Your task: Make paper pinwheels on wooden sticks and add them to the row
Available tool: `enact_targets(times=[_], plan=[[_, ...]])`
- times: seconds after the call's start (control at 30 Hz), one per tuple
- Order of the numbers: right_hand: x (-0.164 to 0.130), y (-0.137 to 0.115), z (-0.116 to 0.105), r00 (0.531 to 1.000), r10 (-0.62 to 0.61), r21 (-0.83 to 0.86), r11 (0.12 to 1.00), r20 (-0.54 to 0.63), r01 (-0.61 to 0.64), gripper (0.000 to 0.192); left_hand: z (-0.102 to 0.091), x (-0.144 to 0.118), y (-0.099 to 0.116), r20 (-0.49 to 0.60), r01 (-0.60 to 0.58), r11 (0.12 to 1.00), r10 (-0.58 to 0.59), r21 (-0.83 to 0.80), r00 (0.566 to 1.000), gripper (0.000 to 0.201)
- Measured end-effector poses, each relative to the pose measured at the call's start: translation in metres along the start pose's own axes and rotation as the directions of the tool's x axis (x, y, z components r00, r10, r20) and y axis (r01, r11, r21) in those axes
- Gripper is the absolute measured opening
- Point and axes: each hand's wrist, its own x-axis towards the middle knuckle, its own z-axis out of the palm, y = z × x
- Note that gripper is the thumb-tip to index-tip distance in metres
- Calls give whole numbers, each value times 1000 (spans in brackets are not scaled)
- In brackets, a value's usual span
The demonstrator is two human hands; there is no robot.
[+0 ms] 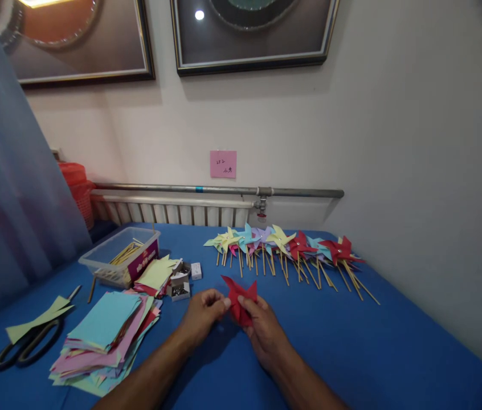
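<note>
Both hands hold a red folded paper pinwheel head (238, 298) just above the blue table (352, 353). My left hand (204, 314) pinches its left side with fingertips. On the lower right side, my right hand (263, 330) grips it. Behind them, a row of finished paper pinwheels (286, 247) on wooden sticks lies along the far side of the table.
A stack of coloured paper squares (106, 336) lies at the left, with black scissors (27, 344) and a yellow-green paper scrap (38, 320) beside it. A clear plastic tub of sticks (119, 259) and small boxes of pins (180, 282) sit behind. A radiator and pipe (224, 191) run along the wall.
</note>
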Motion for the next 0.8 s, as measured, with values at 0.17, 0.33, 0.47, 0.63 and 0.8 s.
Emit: enact_targets(times=[0.17, 0.33, 0.47, 0.63, 0.8], plan=[[5, 5, -4, 996, 15, 53, 999, -89, -10, 32, 2, -7, 0, -34, -163, 854, 206, 494, 978, 16], [6, 5, -4, 991, -12, 72, 997, -133, 22, 32, 1, -8, 1, -17, -174, 790, 227, 588, 974, 17], [6, 4, -3, 991, -29, 62, 997, -130, 37, 33, 0, -7, -2, -30, -172, 773, 240, 611, 970, 19], [5, 1, 0, 987, -33, 73, 996, -159, 45, 40, 1, -7, -2, -22, -151, 744, 218, 651, 976, 17], [4, -4, 3, 977, -27, 90, 995, -212, 47, 45, 0, -7, 0, -13, -134, 711, 198, 690, 980, 16]])
